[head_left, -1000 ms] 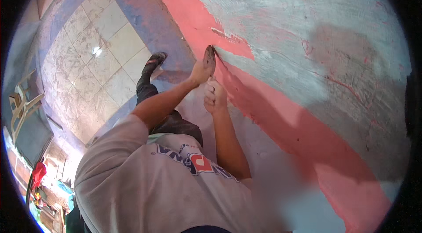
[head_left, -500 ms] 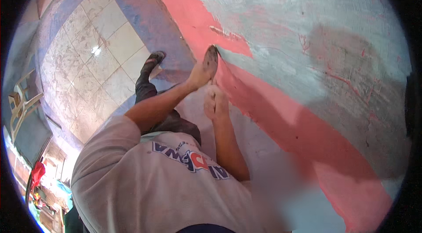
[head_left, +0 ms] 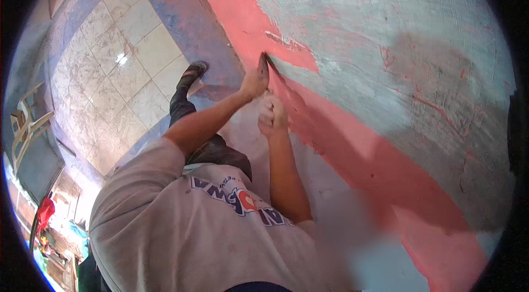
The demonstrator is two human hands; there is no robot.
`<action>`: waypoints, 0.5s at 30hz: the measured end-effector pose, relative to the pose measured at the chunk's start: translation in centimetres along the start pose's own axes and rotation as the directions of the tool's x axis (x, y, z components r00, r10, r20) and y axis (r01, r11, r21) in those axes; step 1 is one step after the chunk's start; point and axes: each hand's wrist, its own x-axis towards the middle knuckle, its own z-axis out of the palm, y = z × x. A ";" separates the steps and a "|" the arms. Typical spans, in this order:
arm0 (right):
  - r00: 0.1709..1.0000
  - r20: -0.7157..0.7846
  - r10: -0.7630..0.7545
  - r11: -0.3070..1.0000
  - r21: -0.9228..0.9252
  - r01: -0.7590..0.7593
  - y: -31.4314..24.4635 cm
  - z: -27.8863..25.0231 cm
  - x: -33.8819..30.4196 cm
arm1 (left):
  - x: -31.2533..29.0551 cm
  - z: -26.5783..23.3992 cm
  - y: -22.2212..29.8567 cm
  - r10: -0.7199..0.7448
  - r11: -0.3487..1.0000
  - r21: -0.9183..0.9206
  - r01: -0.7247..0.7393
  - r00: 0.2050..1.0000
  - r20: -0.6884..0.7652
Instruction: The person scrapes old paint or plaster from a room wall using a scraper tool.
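Blade [head_left: 264, 65], clamped in the left hand [head_left: 254, 84] and jutting beyond it at the pink wall [head_left: 231, 3], has just turned nearly edge-on, suggesting a narrower stroke (right hand [head_left: 273, 114] curled closed alongside, around what I can't tell).

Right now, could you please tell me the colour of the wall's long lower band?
The long lower wall band is coral pink, clearest in the head view.

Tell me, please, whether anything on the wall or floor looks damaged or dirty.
The pale tiled floor looks smeared with brown, uneven against its cleaner tiles. The pink and blue-grey painted wall has a ragged pink border and, toward the picture's right, a jagged reddish line, possibly a crack.
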 end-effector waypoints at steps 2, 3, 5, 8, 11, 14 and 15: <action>0.995 -0.100 0.019 0.995 0.096 -0.009 -0.6 -2.1 1.0 | 0.5 -0.4 4.2 -0.465 0.803 -0.193 0.564 0.795 0.389; 0.994 -0.107 0.028 0.994 0.107 -0.017 -0.1 -1.7 -0.6 | -0.9 -1.2 5.2 -0.472 0.799 -0.183 0.573 0.786 0.399; 0.973 -0.201 -0.111 0.993 -0.065 0.100 1.0 -0.4 -4.6 | -2.4 -2.6 6.6 -0.187 0.861 -0.410 0.301 0.937 0.295; 0.985 -0.145 -0.098 0.995 -0.024 0.096 1.7 -0.2 -5.0 | -1.4 -3.8 7.2 -0.221 0.857 -0.411 0.312 0.942 0.254; 0.999 -0.027 0.024 0.990 0.141 -0.020 1.6 -2.0 1.2 | -0.1 -3.9 5.0 -0.204 0.893 -0.373 0.251 0.965 0.162; 0.998 -0.015 0.062 0.989 0.133 -0.059 0.1 -0.8 0.6 | 0.7 -4.9 4.6 -0.253 0.906 -0.210 0.367 0.869 0.425; 0.998 -0.030 0.062 0.988 0.143 -0.057 -0.2 -0.6 -1.4 | -0.5 -5.1 6.2 -0.253 0.904 -0.211 0.373 0.861 0.441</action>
